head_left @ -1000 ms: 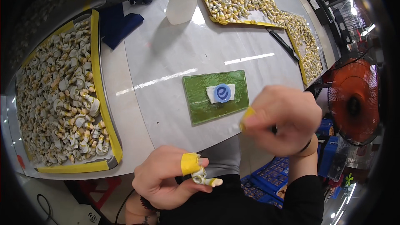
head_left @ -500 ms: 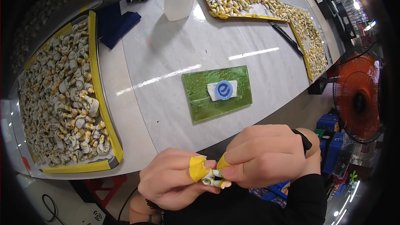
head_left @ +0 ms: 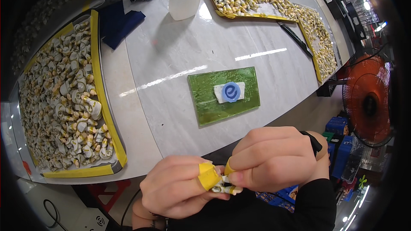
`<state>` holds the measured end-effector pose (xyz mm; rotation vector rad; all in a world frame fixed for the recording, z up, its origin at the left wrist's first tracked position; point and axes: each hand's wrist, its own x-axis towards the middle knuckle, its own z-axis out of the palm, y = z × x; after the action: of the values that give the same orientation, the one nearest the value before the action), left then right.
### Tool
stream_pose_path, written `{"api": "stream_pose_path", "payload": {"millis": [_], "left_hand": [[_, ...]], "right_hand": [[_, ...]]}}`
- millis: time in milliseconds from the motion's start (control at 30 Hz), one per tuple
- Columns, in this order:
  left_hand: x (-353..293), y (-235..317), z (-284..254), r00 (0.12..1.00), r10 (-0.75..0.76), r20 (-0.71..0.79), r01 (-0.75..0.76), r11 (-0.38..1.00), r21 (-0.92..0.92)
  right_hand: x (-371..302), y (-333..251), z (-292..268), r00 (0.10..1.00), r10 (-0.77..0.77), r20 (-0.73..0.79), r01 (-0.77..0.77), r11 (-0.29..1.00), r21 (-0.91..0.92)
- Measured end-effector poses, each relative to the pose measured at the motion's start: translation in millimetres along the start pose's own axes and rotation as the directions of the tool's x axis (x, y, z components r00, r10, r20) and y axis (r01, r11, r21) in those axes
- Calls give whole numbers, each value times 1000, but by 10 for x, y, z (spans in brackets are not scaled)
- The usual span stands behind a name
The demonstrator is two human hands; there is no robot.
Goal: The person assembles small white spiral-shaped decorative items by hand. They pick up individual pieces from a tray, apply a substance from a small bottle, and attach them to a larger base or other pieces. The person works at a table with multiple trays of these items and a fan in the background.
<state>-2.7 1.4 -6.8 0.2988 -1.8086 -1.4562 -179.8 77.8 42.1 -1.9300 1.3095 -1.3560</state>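
My left hand (head_left: 173, 186) grips a small white-and-yellow piece (head_left: 222, 188) just off the near edge of the table (head_left: 167, 107); my right hand (head_left: 274, 158), thumb and finger closed, pinches at its right side. Beyond them lies a green slab (head_left: 203, 113), bearing a round blue piece (head_left: 231, 91). A yellow-edged tray (head_left: 99, 85) of similar pieces sits left; a translucent bottle (head_left: 184, 1) stands far.
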Motion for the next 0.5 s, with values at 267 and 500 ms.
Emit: {"api": "stream_pose_path", "payload": {"millis": [267, 500], "left_hand": [[28, 4, 20, 996, 74, -55, -65, 986, 152], [4, -10, -38, 906, -406, 120, 397, 717, -573]], "right_hand": [[-44, 10, 38, 986, -165, -1, 163, 975, -151], [61, 12, -117, 976, 214, 36, -216, 972, 93]]}}
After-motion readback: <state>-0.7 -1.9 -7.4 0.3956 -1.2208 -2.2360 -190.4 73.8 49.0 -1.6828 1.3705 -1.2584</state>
